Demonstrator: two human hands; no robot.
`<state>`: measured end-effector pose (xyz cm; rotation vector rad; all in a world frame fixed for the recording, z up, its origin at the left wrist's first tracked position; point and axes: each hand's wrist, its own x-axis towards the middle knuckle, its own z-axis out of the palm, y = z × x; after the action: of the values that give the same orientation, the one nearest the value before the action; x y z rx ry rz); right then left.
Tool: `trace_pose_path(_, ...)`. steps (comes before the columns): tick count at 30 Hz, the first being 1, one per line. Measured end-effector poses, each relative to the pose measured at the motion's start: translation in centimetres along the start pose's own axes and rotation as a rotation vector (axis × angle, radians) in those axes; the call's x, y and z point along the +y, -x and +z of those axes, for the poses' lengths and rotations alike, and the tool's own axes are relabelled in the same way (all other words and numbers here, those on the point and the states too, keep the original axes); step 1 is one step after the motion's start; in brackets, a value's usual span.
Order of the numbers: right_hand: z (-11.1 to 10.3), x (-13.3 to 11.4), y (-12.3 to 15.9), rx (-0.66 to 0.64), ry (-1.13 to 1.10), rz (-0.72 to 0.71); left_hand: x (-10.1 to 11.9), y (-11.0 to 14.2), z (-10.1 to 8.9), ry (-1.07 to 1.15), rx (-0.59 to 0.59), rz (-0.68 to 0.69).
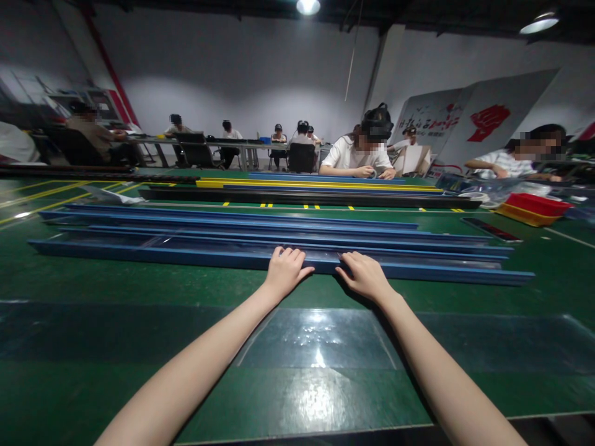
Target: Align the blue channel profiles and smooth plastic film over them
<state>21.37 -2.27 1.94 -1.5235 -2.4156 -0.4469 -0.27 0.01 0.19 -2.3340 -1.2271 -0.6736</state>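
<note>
A long blue plastic channel lies across the green table, with clear film in its trough. My left hand is closed around its near wall, fingers over the top and thumb in front. A short gap to the right, my right hand grips the same wall in a similar way; its fingertips are partly hidden. More blue channels lie roughly parallel just behind. Nearer to me, a long clear plastic sheet rests flat under my forearms and reflects the lamps.
Farther back lie a black strip and a yellow strip. A phone and red and yellow trays are at the right. A co-worker bends over the table's far side; another person works at right.
</note>
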Motion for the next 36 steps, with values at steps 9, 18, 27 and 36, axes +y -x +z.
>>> trace_pose_path(9, 0.51, -0.41, -0.38, 0.009, -0.041, -0.019, -0.03, -0.04, -0.05, -0.003, -0.014, -0.001)
trace_pose_path(18, 0.57, -0.35, -0.35, 0.001, -0.067, -0.016, -0.15, 0.0, 0.16, -0.014, -0.01, 0.01)
trace_pose_path(27, 0.46, -0.35, -0.39, 0.007, -0.057, -0.019, -0.16, -0.02, 0.13, -0.014, -0.017, 0.003)
trace_pose_path(36, 0.54, -0.3, -0.46, -0.004, -0.058, -0.025, -0.24, 0.01, 0.29, -0.007, -0.011, 0.003)
